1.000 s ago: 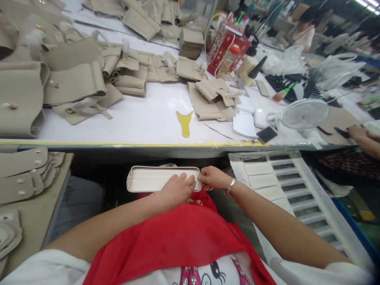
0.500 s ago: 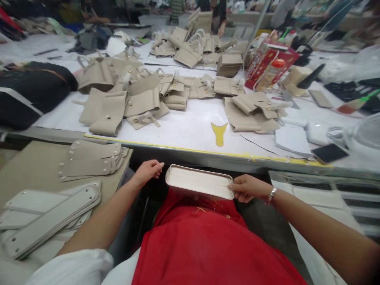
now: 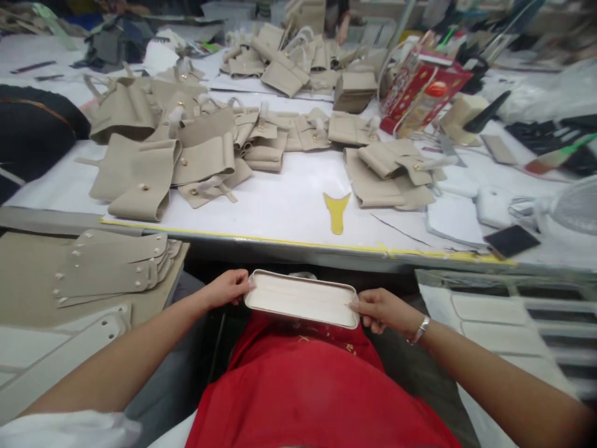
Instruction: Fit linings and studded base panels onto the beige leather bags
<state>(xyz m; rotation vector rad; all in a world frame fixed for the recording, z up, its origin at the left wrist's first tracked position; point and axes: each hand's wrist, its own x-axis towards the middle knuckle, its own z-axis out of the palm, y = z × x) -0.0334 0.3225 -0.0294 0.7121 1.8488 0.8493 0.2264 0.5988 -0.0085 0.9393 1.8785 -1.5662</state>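
A long, shallow piece with rounded corners and a cream inside, like an oblong tray or bag base [image 3: 302, 300], is held level above my lap, just short of the table edge. My left hand [image 3: 229, 288] pinches its left end between thumb and fingers. At the opposite end, my right hand [image 3: 380, 309] grips the rim, thumb on top and fingers curled below. The underside of the piece is hidden. Under it lies my red apron [image 3: 321, 379].
Beige bag parts [image 3: 205, 149] are heaped on the white table [image 3: 289, 205], near a yellow Y-shaped template [image 3: 336, 211]. Strips with studs [image 3: 112, 264] lie on a board at left. Pale panels [image 3: 494, 317] rest on a rack at right. A red bag [image 3: 422, 87] stands farther back.
My left hand has come in from the side and taken hold of the left end of the tray-like piece. My right hand keeps its grip. The view has shifted slightly.
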